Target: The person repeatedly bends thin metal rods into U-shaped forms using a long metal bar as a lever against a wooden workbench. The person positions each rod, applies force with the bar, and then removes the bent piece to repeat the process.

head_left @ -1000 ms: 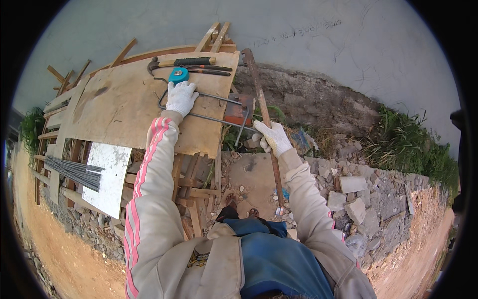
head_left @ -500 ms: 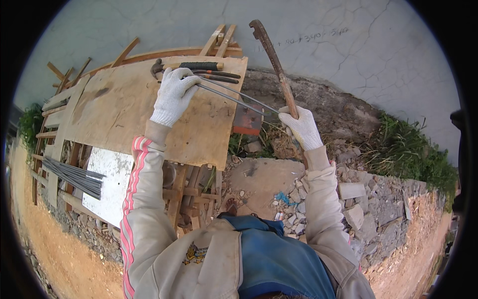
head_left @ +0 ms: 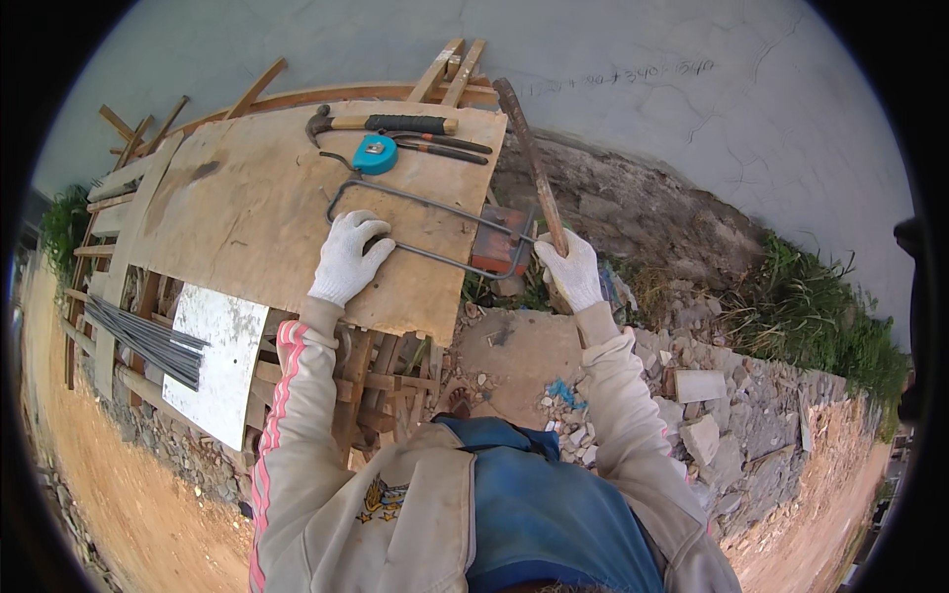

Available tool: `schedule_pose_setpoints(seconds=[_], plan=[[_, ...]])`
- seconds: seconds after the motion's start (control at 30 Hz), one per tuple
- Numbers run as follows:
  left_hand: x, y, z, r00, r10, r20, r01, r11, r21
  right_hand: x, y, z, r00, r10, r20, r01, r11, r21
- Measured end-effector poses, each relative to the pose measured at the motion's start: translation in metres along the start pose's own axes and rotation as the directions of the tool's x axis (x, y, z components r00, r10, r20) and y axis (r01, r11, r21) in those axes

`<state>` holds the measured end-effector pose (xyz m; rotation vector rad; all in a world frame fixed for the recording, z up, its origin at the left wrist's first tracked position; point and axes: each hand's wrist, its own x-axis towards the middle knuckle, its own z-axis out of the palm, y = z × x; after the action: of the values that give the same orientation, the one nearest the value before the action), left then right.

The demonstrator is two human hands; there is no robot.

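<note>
Both my hands wear white knit gloves. My left hand (head_left: 348, 259) is over the board's near side, its fingers curled on the lower side of a long rectangular steel rod stirrup (head_left: 435, 203). The stirrup's far-right end reaches past the board's edge, over a reddish block (head_left: 497, 242). In my right hand (head_left: 570, 272) is a rusty iron bar (head_left: 534, 158), pointing up and away; its fist is close to the stirrup's right end. Beyond the stirrup lie a claw hammer (head_left: 381, 123), a teal tape measure (head_left: 375, 155) and pincers with dark handles (head_left: 445, 148).
The plywood board (head_left: 227, 217) rests on a timber frame against a grey cracked wall (head_left: 633, 59). Thin steel rods (head_left: 148, 341) lie bundled across a white panel (head_left: 213, 366) at left. Broken stones (head_left: 702, 435) cover the ground at right, below green plants (head_left: 801, 296).
The stirrup has come down over the board, its rectangle now showing. My left hand has lowered, uncovering the tape measure. My right hand and the bar have shifted lower and left.
</note>
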<state>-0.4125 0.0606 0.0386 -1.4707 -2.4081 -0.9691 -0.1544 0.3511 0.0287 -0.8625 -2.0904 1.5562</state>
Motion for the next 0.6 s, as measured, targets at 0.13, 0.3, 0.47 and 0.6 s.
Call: schedule_pose_setpoints(seconds=[0.13, 0.3, 0.47, 0.6], plan=[[0.009, -0.004, 0.013, 0.997, -0.052, -0.057, 0.061, 0.985, 0.161, -0.001, 0.0, -0.003, 0.997, -0.074, 0.015, 0.075, 0.994, -0.077], [0.04, 0.004, 0.042, 0.957, -0.264, -0.123, 0.291, 0.871, 0.395, 0.002, 0.003, -0.003, 0.999, -0.015, 0.046, 0.012, 0.998, 0.067], [0.056, 0.015, 0.052, 0.893, -0.404, -0.196, 0.449, 0.809, 0.379, 0.003, 0.002, -0.001, 0.999, 0.029, 0.026, -0.03, 0.999, 0.012], [0.058, 0.014, 0.054, 0.898, -0.397, -0.191, 0.441, 0.818, 0.37, 0.0, -0.001, 0.0, 0.997, 0.074, 0.002, -0.074, 0.996, 0.05]])
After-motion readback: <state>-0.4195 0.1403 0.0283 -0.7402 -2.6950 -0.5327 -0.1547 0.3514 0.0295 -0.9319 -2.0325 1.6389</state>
